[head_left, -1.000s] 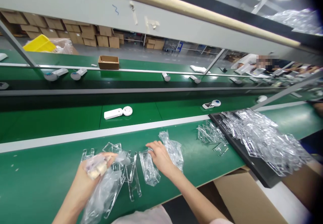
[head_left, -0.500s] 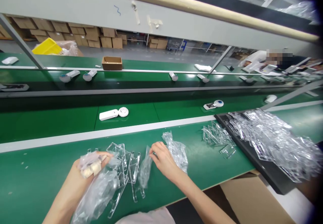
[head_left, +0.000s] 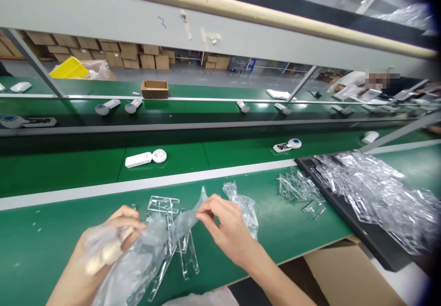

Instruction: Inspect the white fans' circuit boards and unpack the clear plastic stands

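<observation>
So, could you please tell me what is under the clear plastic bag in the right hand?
Clear, thin-barred plastic frames on the green tabletop show around the bag; what it covers cannot be made out.

- Right hand (head_left: 229,228): now pinches a clear bag (head_left: 184,222), raised from the counter (head_left: 272,232) and drawn across the clear frames (head_left: 193,253) toward the left hand (head_left: 112,246).
- White device (head_left: 138,160), near belt (head_left: 186,156): advanced leftward.
- Far-belt devices (head_left: 108,106): shifted rightward relative to the brown box (head_left: 155,93).

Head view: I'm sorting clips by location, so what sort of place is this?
Probably a factory assembly line: white gadgets lie spaced along a green belt, clear plastic pieces are heaped nearby, and cardboard boxes stand stacked behind.
</observation>
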### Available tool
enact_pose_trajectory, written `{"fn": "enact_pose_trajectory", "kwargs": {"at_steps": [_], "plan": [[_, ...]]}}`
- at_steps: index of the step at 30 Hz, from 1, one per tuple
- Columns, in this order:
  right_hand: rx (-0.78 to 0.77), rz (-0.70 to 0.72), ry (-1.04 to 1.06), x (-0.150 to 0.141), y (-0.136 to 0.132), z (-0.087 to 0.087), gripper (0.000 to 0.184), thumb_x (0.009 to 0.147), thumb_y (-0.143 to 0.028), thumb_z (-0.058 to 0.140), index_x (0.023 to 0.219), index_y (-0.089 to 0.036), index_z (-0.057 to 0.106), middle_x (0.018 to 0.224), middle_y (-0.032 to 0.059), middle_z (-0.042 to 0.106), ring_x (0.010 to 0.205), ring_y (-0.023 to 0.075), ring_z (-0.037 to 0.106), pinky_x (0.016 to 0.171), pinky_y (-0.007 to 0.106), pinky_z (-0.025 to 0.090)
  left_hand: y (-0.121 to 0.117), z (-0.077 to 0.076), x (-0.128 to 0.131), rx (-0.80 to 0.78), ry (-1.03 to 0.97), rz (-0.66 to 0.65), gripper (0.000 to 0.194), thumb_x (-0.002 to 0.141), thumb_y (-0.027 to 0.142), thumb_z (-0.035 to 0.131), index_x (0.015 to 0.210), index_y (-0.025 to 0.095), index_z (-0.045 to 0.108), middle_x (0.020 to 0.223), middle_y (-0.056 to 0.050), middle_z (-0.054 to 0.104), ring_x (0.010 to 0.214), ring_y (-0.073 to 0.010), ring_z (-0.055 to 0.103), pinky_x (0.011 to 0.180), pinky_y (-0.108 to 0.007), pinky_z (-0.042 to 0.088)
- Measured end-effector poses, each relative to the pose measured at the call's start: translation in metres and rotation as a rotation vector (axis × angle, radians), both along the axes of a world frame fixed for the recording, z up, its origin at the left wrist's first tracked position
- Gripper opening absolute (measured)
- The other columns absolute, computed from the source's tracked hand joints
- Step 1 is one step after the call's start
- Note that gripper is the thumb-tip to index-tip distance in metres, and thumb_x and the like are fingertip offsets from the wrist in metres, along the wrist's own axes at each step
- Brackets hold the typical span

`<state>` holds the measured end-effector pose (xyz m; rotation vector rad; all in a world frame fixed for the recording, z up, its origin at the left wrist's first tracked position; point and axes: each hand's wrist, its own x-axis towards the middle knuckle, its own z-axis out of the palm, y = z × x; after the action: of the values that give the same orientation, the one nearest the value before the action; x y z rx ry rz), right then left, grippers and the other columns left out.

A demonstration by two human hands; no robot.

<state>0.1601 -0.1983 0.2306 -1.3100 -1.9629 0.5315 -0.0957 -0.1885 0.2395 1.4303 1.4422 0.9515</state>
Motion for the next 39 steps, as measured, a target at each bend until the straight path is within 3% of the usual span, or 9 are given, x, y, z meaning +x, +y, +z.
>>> {"fn": "enact_pose_trajectory", "kwargs": {"at_steps": [7,10,14,18,21,25,31,35,39], "plan": [[0.011,0.031,0.232,-0.031,-0.009,0.014,0.012,0.088,-0.02,0.052,0.079,-0.02,0.059,0.075,0.0002,0.058,0.067,0.0112,0.052,0.062,0.024,0.042,-0.001,-0.02,0.003,-0.005,0.073,-0.183,0.026,0.061,0.048,0.07,0.061,0.022,0.07,0.104,-0.011,0.061,0.082,-0.0253,0.06,0.064,-0.028,0.051],[-0.187,0.04,0.512,-0.053,-0.014,0.008,0.009,0.08,-0.014,0.056,0.073,-0.02,0.059,0.07,-0.0025,0.057,0.064,0.01,0.053,0.062,0.023,0.043,0.0,-0.034,0.018,-0.03,0.037,-0.293,0.027,0.058,0.048,0.072,0.054,0.022,0.067,0.106,-0.011,0.063,0.087,-0.0269,0.06,0.069,-0.029,0.052],[-0.552,0.018,0.73,-0.046,-0.011,-0.019,0.01,0.083,-0.02,0.05,0.087,-0.021,0.059,0.072,-0.003,0.059,0.059,0.0102,0.058,0.057,0.022,0.047,-0.007,-0.048,0.04,-0.12,-0.044,-0.321,0.027,0.062,0.046,0.071,0.06,0.02,0.062,0.071,-0.005,0.063,0.065,-0.0201,0.058,0.058,-0.025,0.049],[-0.429,-0.315,-0.002,0.008,0.007,-0.062,0.027,0.086,-0.023,0.053,0.113,-0.021,0.052,0.104,0.0055,0.061,0.084,0.0157,0.063,0.075,0.029,0.049,-0.012,-0.052,0.05,-0.131,-0.055,-0.123,0.033,0.071,0.052,0.062,0.066,0.02,0.056,0.061,0.001,0.053,0.057,-0.0145,0.05,0.051,-0.022,0.042],[-0.401,-0.521,-0.491,0.044,0.023,-0.097,0.037,0.079,-0.024,0.065,0.112,-0.013,0.054,0.109,0.0178,0.06,0.103,0.0298,0.057,0.085,0.042,0.044,-0.003,-0.06,0.045,-0.159,-0.033,-0.038,0.042,0.064,0.063,0.062,0.063,0.021,0.056,0.057,0.001,0.053,0.053,-0.0154,0.049,0.046,-0.023,0.04],[-0.439,-0.509,-0.549,0.054,0.03,-0.125,0.015,0.08,-0.016,0.061,0.095,-0.013,0.061,0.091,0.014,0.066,0.088,0.028,0.062,0.074,0.035,0.044,0.014,-0.077,0.032,-0.131,0.041,-0.02,0.045,0.049,0.066,0.069,0.06,0.022,0.065,0.065,-0.003,0.065,0.06,-0.0218,0.06,0.05,-0.028,0.048],[-0.357,-0.433,-0.551,0.05,0.029,-0.114,0.021,0.09,-0.023,0.049,0.082,-0.023,0.068,0.095,0.003,0.066,0.094,0.0175,0.057,0.081,0.026,0.041,0.019,-0.094,0.03,-0.141,0.071,0.019,0.046,0.046,0.069,0.067,0.051,0.023,0.065,0.059,-0.005,0.066,0.057,-0.0239,0.062,0.052,-0.032,0.052],[-0.363,-0.669,-0.61,0.075,0.05,-0.117,0.023,0.088,-0.016,0.046,0.092,-0.018,0.068,0.124,0.0154,0.051,0.113,0.0276,0.046,0.089,0.039,0.037,0.011,-0.081,0.036,-0.138,0.053,0.023,0.044,0.051,0.068,0.065,0.053,0.024,0.067,0.06,-0.005,0.067,0.06,-0.0241,0.063,0.058,-0.032,0.053],[-0.446,-0.768,-0.613,0.102,0.07,-0.126,0.022,0.083,-0.01,0.047,0.086,-0.013,0.068,0.094,0.0172,0.063,0.089,0.0257,0.058,0.072,0.034,0.042,-0.005,-0.057,0.045,-0.125,0.017,0.081,0.043,0.063,0.065,0.058,0.067,0.023,0.069,0.075,-0.005,0.07,0.072,-0.0245,0.064,0.064,-0.031,0.052]]}}
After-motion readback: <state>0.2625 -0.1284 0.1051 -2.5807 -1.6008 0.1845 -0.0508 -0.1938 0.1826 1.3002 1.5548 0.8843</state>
